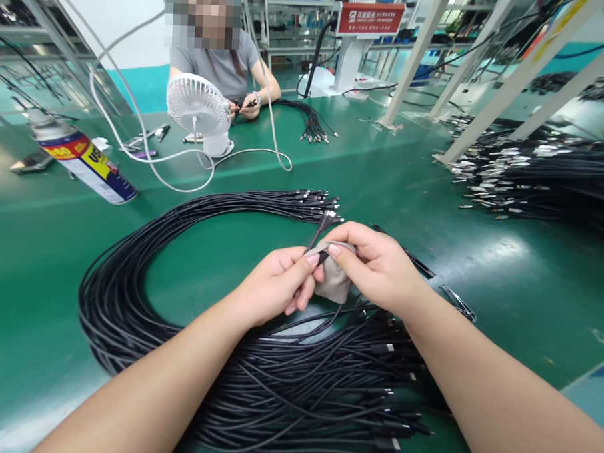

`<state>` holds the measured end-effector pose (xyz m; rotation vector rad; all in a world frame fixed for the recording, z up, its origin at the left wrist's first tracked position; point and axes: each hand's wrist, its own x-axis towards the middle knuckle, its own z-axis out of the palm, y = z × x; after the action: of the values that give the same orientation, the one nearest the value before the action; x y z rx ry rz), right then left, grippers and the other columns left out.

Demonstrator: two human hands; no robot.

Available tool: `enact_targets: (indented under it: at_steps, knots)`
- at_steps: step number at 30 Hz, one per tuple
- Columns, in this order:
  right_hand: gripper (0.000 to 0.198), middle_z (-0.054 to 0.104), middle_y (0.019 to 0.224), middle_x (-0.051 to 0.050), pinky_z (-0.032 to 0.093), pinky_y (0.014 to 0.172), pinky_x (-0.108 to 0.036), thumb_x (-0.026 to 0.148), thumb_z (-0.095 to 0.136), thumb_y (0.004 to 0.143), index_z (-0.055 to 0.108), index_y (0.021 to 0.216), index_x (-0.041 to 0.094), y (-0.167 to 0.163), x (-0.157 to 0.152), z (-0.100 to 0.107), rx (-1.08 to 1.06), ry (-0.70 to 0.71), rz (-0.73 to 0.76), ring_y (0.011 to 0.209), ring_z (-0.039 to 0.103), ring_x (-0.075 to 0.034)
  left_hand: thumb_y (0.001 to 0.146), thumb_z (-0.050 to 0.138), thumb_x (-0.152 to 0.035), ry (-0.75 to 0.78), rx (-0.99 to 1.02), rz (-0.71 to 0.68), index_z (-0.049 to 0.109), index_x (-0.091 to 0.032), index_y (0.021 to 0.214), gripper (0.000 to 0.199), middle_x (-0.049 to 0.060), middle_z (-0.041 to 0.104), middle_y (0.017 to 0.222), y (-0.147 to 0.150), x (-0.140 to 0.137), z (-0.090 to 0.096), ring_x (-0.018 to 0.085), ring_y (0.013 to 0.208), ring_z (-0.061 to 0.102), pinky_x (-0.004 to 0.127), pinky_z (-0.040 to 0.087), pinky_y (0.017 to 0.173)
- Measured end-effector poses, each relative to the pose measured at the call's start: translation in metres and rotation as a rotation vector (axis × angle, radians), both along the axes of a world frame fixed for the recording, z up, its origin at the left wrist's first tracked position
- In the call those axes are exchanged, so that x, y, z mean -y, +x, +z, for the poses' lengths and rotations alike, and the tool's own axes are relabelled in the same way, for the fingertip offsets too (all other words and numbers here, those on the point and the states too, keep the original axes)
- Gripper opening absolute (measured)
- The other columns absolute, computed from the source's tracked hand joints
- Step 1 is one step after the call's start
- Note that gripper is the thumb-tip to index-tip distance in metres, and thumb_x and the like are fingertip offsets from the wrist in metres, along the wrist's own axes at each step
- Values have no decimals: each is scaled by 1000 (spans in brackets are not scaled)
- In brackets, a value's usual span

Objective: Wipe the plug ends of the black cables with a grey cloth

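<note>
Above the dark cables, my two hands meet in the middle of the head view. My left hand is closed, pinching a black cable whose plug points up and away. A beige-grey cloth hangs from the closed fingers of my right hand, its upper edge folded around the cable near the plug. Part of the cable is hidden by the cloth and fingers. Below my hands lies a thick pile of black cables, plugs toward the right. A curved bundle of black cables loops around on the left.
The green table carries a spray can at left and a small white fan with a looping white cord. A co-worker sits opposite, hands at cables. Slanted white posts and a large cable heap stand right.
</note>
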<state>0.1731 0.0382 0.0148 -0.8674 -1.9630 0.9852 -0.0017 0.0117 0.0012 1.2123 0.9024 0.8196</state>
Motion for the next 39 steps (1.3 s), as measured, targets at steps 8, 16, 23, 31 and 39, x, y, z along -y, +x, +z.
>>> enact_targets:
  at_steps: [8, 16, 23, 31, 39]
  knots:
    - [16, 65, 74, -2, 47, 60, -26, 32, 56, 91, 63, 87, 18, -4, 1, -5, -136, -22, -196, 65, 59, -13, 88, 56, -54, 8, 26, -7, 55, -17, 77, 39, -6, 53, 43, -3, -3, 2, 5, 30, 34, 17, 25, 34]
    - [28, 56, 61, 2, 44, 52, -25, 44, 64, 87, 58, 75, 19, -3, 4, -3, -247, -83, -322, 53, 50, -11, 86, 57, -57, 2, 12, -23, 56, -17, 77, 41, -6, 54, 45, -4, -3, -1, 5, 31, 36, 17, 27, 34]
    - [29, 66, 68, -2, 48, 56, -25, 45, 66, 84, 60, 81, 17, -7, 2, -3, -224, -341, 38, 60, 58, -12, 87, 58, -56, 30, 30, -31, 56, -16, 76, 41, -6, 53, 43, -5, -5, -3, 5, 29, 35, 17, 25, 33]
    - [28, 56, 57, 2, 38, 47, -22, 37, 51, 92, 51, 71, 19, -1, 2, 1, 8, -134, -54, 46, 47, -9, 89, 56, -54, 46, -16, -45, 55, -16, 77, 39, -7, 53, 43, -4, -3, -3, 4, 30, 35, 16, 26, 33]
    - [20, 54, 61, 2, 37, 56, -22, 19, 49, 91, 50, 71, 19, -1, -3, -3, 196, 329, -155, 56, 48, -10, 90, 55, -52, 31, -31, -62, 55, -16, 77, 38, -7, 53, 42, -5, -6, -3, 4, 29, 35, 15, 25, 33]
